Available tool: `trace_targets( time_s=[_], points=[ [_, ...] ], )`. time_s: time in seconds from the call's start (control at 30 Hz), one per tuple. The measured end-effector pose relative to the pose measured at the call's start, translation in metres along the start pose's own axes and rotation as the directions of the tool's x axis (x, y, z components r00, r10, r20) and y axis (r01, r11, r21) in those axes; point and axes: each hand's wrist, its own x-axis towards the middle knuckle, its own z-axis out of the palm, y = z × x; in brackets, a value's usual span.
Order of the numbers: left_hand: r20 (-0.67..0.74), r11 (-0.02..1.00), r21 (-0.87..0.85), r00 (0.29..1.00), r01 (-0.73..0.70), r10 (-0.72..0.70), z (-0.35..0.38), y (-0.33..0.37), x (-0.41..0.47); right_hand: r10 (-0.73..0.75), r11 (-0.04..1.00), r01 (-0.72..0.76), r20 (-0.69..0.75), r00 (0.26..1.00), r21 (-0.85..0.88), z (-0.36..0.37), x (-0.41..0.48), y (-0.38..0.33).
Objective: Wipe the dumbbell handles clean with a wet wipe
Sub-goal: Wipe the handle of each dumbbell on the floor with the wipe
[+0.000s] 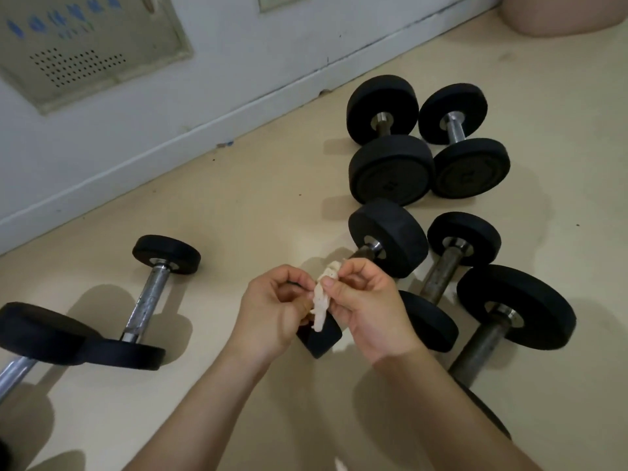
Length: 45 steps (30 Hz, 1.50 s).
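Note:
A crumpled, soiled white wet wipe (323, 302) hangs between both my hands above the floor. My left hand (272, 311) pinches its left side, and my right hand (367, 307) pinches its top with thumb and forefinger. Directly beneath them lies a black dumbbell (390, 237) whose rusty handle is mostly hidden by my hands; its near weight (319, 338) shows below the wipe. Two more rusty-handled dumbbells (441, 273) (482, 345) lie to the right. A pair of dumbbells (387, 168) (469, 164) sits farther back. Another with a shinier handle (146, 300) lies at the left.
A white wall with a baseboard (170, 144) runs diagonally across the back, holding a grey vented panel (78, 59). A further dumbbell end and chrome bar (20, 368) reach in at the lower left. A pinkish round object (564, 15) stands at the top right. The floor (258, 215) is beige.

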Motion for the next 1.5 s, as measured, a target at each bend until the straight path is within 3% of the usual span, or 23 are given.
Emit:
trace_targets(
  time_s=[0.13, 0.27, 0.37, 0.47, 0.57, 0.63, 0.7, 0.8, 0.87, 0.93, 1.0, 1.07, 1.23, 1.4, 1.5],
  points=[
    [-0.061, 0.998, 0.036, 0.996, -0.059, 0.061, -0.002, 0.001, 0.013, -0.021, 0.988, 0.017, -0.024, 0.999, -0.151, -0.001, 0.004, -0.004],
    [-0.072, 0.994, -0.112, 0.997, -0.018, 0.01, -0.003, -0.005, 0.014, 0.019, 0.901, 0.022, 0.088, 0.996, -0.434, -0.007, 0.005, -0.013],
    [-0.047, 0.992, -0.12, 0.998, 0.027, -0.033, 0.0, -0.01, 0.019, 0.1, 0.831, -0.023, 0.107, 0.989, -0.556, -0.015, 0.003, -0.018],
    [-0.007, 0.993, -0.114, 0.999, 0.033, -0.034, 0.001, -0.012, 0.022, 0.176, 0.875, -0.12, 0.078, 0.981, -0.468, -0.02, 0.003, -0.019],
    [0.14, 0.979, -0.2, 0.99, 0.048, -0.02, 0.001, -0.01, 0.024, 0.158, 0.905, -0.134, 0.027, 0.987, -0.403, -0.02, 0.005, -0.015],
    [0.233, 0.992, -0.129, 0.972, 0.002, 0.028, 0.001, -0.009, 0.024, 0.141, 0.932, -0.126, 0.017, 0.99, -0.339, -0.016, 0.006, -0.012],
    [0.22, 0.993, -0.038, 0.969, -0.108, 0.114, 0.0, -0.009, 0.026, 0.098, 0.949, -0.091, 0.006, 0.995, -0.301, -0.014, 0.006, -0.012],
    [0.095, 0.989, -0.022, 0.984, -0.146, 0.148, -0.004, -0.015, 0.041, 0.07, 0.943, -0.068, -0.005, 0.998, -0.327, -0.02, 0.006, -0.013],
    [0.084, 0.977, 0.044, 0.975, -0.21, 0.206, -0.008, -0.023, 0.055, 0.028, 0.894, -0.042, -0.039, 0.999, -0.446, -0.023, 0.006, -0.014],
    [0.205, 0.896, 0.265, 0.929, -0.355, 0.307, -0.015, -0.034, 0.07, -0.089, 0.8, -0.009, -0.132, 0.987, -0.6, -0.025, 0.008, -0.016],
    [0.418, 0.731, 0.493, 0.865, -0.472, 0.277, -0.023, -0.047, 0.08, -0.227, 0.738, -0.012, -0.265, 0.937, -0.675, -0.029, 0.013, -0.017],
    [0.484, 0.659, 0.583, 0.854, -0.476, 0.19, -0.03, -0.06, 0.085, -0.281, 0.729, -0.039, -0.351, 0.893, -0.683, -0.033, 0.017, -0.014],
    [0.417, 0.76, 0.546, 0.901, -0.351, 0.117, -0.036, -0.061, 0.092, -0.226, 0.721, -0.053, -0.307, 0.925, -0.691, -0.028, 0.031, 0.001],
    [0.422, 0.842, 0.515, 0.903, -0.16, -0.087, -0.055, -0.057, 0.116, -0.39, 0.417, -0.082, -0.26, 0.883, -0.905, -0.033, 0.081, 0.02],
    [0.398, 0.89, 0.385, 0.914, -0.243, 0.078, -0.069, -0.059, 0.125, -0.504, 0.313, -0.129, -0.28, 0.817, -0.941, -0.035, 0.106, 0.03]
  ],
)
